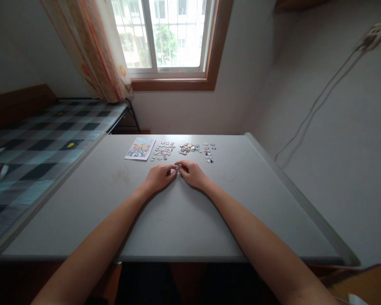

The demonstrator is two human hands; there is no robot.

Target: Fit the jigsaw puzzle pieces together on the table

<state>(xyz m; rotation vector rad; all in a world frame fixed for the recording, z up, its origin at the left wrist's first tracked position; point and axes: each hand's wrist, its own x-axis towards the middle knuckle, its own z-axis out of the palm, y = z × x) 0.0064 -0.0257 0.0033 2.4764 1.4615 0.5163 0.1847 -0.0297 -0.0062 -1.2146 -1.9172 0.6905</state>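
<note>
I have the small, pale-blue cardboard jigsaw piece at the centre of my view, low over the table and pinched where both hands meet; it is too small for me to tell whether it is one piece or two joined. Just beyond it, I count three groups: spaced rows of multicoloured jigsaw pieces on the left, a heaped pile of mixed-colour jigsaw pieces in the middle, and a short, loose column of multicoloured jigsaw pieces on the right. I'd judge the sorting as partly done, with the pile left to go through; I can make out no large joined section. Left of the rows lies a flat, colourful printed paper sheet. My left hand and right hand both grip the piece with thumb and fingertips, wrists low, fingers curled inward. The bare forearms slant in from the near edge of the pale grey, smooth-topped table, forming a wedge.
</note>
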